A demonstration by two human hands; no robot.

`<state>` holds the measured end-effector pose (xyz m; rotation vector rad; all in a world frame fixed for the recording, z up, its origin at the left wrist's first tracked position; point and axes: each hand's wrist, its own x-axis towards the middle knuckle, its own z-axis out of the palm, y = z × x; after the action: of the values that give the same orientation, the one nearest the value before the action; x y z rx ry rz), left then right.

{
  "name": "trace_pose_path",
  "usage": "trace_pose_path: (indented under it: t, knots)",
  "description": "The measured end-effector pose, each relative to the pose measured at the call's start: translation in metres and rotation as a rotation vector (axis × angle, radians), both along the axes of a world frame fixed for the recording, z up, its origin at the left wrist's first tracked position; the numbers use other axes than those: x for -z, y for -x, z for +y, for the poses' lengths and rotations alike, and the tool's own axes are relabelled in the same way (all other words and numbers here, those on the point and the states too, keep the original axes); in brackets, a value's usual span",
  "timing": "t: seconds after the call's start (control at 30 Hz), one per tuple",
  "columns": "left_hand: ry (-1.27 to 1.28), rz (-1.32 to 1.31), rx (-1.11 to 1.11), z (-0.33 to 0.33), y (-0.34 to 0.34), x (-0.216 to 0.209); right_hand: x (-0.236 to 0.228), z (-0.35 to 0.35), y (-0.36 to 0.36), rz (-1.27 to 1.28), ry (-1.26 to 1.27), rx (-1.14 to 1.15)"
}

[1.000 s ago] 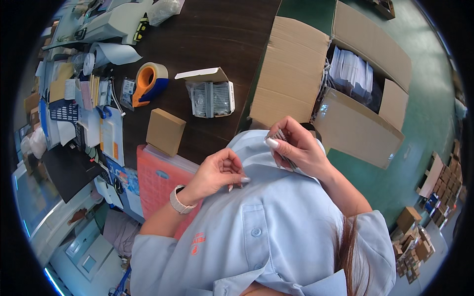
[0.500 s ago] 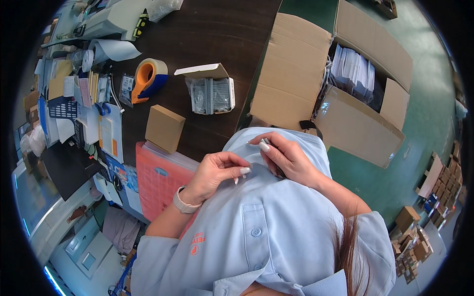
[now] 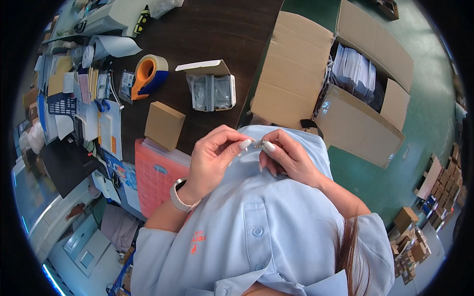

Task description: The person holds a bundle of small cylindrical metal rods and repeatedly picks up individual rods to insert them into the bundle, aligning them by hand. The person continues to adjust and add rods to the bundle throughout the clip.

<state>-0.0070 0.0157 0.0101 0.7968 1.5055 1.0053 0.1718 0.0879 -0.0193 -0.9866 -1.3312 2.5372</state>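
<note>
My left hand point(image 3: 211, 158) and my right hand point(image 3: 292, 160) meet in front of my light blue shirt, fingertips almost touching. A small metallic piece point(image 3: 262, 144) is pinched between the thumb and forefinger of my right hand; its kind is too small to tell. The thumb and fingers of my left hand are pressed together right beside that piece, and whatever they hold is hidden. Beyond the hands, on the dark table point(image 3: 217, 34), stands an opened white carton point(image 3: 232, 93) with grey strips and clear plastic bags inside.
A closed brown box point(image 3: 164, 123) stands by a red plastic folder point(image 3: 158, 182). Farther left are an orange and blue tape dispenser point(image 3: 146, 74), papers and files. At right, a large open cardboard box point(image 3: 291, 69) holds stacked white sheets point(image 3: 353, 71).
My left hand has moved right and slightly up, bringing its fingertips to the metallic piece in my right hand. My right hand has barely moved.
</note>
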Motion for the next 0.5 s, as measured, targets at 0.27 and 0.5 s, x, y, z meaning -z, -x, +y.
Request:
trace_pose_path:
  t: [0.27,0.5]
  knots:
    - [0.049,-0.046,-0.005,0.001,-0.008,-0.01,0.001,0.001,-0.004,0.145,0.045,0.011]
    - [0.01,-0.018,0.043,0.002,-0.01,-0.008,0.001,0.001,-0.003,0.14,0.034,-0.001]
